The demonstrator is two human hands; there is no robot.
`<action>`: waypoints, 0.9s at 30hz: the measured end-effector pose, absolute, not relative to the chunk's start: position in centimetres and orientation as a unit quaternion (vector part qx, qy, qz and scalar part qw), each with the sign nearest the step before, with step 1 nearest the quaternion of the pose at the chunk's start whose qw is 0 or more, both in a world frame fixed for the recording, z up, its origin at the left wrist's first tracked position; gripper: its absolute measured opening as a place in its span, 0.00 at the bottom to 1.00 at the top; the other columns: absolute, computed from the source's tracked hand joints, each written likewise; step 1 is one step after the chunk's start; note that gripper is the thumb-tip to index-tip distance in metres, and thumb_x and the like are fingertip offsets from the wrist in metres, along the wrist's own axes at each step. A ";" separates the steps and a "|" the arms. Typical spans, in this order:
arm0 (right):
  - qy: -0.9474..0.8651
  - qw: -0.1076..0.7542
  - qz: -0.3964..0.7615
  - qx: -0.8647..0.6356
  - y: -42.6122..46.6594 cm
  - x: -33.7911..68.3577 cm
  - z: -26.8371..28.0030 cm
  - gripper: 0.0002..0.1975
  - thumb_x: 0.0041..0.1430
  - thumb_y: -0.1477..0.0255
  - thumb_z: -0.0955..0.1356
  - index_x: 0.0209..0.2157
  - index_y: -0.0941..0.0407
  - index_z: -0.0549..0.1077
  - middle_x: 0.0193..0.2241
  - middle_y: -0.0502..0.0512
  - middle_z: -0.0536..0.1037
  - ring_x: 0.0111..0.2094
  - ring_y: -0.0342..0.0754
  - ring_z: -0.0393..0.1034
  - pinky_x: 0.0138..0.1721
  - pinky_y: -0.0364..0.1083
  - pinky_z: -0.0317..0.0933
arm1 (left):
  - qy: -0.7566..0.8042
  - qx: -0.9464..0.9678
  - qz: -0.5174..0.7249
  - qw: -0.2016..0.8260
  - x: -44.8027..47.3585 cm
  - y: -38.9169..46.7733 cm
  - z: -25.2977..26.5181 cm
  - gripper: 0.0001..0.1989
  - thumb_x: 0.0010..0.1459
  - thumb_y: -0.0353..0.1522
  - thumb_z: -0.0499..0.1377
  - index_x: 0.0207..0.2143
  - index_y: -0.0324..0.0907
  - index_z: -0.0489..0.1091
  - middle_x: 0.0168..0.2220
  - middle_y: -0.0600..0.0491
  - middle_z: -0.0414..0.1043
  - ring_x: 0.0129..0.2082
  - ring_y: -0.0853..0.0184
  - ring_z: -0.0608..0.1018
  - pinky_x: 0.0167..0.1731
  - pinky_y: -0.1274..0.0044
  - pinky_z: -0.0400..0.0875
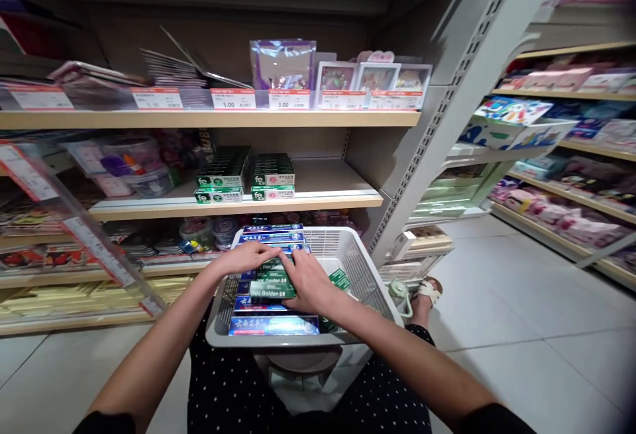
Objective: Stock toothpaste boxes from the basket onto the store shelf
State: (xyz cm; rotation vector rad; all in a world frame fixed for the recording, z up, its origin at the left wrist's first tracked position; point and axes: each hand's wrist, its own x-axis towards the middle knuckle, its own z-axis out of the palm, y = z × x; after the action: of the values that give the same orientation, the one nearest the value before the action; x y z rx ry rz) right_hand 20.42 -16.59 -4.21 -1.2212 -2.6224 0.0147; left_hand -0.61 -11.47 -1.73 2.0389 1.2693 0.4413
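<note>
- Green boxes [271, 289] marked "Golden" lie in the left part of the white basket [271, 341], on top of the blue boxes [273, 326], between the basket's near and far edges.
- Their long axis runs left to right, roughly parallel to the basket's near edge; at least 3 show, ranked 1 behind another toward the far edge.
- Right hand [311, 281]: laid across the right ends of this row, thumb by the nearest box and fingers toward the far end; it appears to grasp the row crosswise to the long axis.
- Left hand [248, 258]: over the basket's left edge, its fingertips at the far end of the row, just beside the right hand's fingers; whether it grips or only rests there, I cannot tell.
- Right hand is nearer to the front box; from the left hand, that box lies toward the basket's near edge.
- 1 loose green box [340, 279] lies slantwise beyond the right hand, toward the basket's right edge.
- Past the basket's far edge is the shelf [338, 202], with 2 groups of green-and-white boxes [223, 177] at its front edge.
</note>
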 end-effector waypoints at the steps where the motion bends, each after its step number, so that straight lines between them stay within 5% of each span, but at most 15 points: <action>1: -0.898 0.136 0.013 -0.419 -16.0 20.0 -4.9 0.54 0.40 0.56 0.77 0.64 0.60 0.53 0.47 0.67 0.67 0.49 0.64 0.62 0.51 0.61 0.60 | 0.499 0.782 0.209 0.308 -1.4 -12.4 -2.3 0.21 0.59 0.49 0.53 0.40 0.46 0.77 0.43 0.52 0.79 0.45 0.58 0.78 0.47 0.72 0.70; 4: -0.891 0.190 0.046 -0.410 -14.6 20.5 -6.2 0.56 0.42 0.51 0.75 0.66 0.56 0.48 0.54 0.68 0.64 0.56 0.65 0.58 0.57 0.64 0.55 | 0.532 0.743 0.334 0.230 -2.7 -15.4 -4.8 0.22 0.58 0.46 0.56 0.51 0.47 0.71 0.52 0.50 0.72 0.51 0.58 0.74 0.51 0.69 0.69; 8: -0.853 0.260 0.107 -0.440 -13.5 23.2 -7.0 0.46 0.51 0.49 0.70 0.66 0.48 0.51 0.63 0.63 0.57 0.62 0.65 0.53 0.58 0.64 0.55 | 0.535 0.700 0.383 0.278 -3.0 -18.2 -8.5 0.26 0.56 0.43 0.61 0.56 0.49 0.66 0.55 0.48 0.67 0.48 0.61 0.75 0.43 0.72 0.74; 15: -0.707 0.424 0.311 -0.473 -13.5 25.6 -10.0 0.27 0.57 0.61 0.69 0.58 0.50 0.64 0.48 0.58 0.73 0.49 0.54 0.70 0.48 0.53 0.67 | 0.559 0.677 0.400 0.264 -2.5 -17.5 -9.6 0.25 0.58 0.41 0.58 0.58 0.49 0.65 0.53 0.48 0.69 0.46 0.62 0.76 0.43 0.71 0.73; 18: -0.640 0.476 0.405 -0.447 -12.9 25.1 -11.1 0.23 0.55 0.63 0.71 0.51 0.53 0.69 0.44 0.57 0.75 0.45 0.51 0.72 0.46 0.50 0.69 | 0.555 0.686 0.399 0.248 -2.2 -16.2 -9.0 0.21 0.58 0.41 0.58 0.54 0.49 0.68 0.51 0.50 0.72 0.47 0.62 0.75 0.48 0.70 0.70; 23: -0.581 0.506 0.462 -0.439 -11.9 24.4 -11.6 0.18 0.49 0.62 0.73 0.40 0.56 0.72 0.37 0.57 0.77 0.40 0.49 0.73 0.45 0.50 0.69 | 0.575 0.647 0.425 0.265 -1.5 -15.0 -9.0 0.16 0.56 0.42 0.60 0.43 0.43 0.71 0.42 0.51 0.76 0.33 0.66 0.77 0.36 0.73 0.72; 27: -0.589 0.496 0.465 -0.438 -11.8 23.8 -10.9 0.17 0.49 0.63 0.73 0.39 0.57 0.72 0.36 0.56 0.77 0.37 0.49 0.73 0.44 0.51 0.69 | 0.564 0.651 0.449 0.236 -1.1 -14.8 -8.7 0.12 0.56 0.41 0.59 0.36 0.42 0.68 0.40 0.51 0.75 0.32 0.67 0.76 0.34 0.74 0.71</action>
State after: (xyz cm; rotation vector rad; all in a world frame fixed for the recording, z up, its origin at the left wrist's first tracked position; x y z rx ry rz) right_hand 23.82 -11.80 -10.95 -1.0616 -1.4262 1.1258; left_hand -1.08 -14.78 -8.74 1.7845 1.5478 1.2325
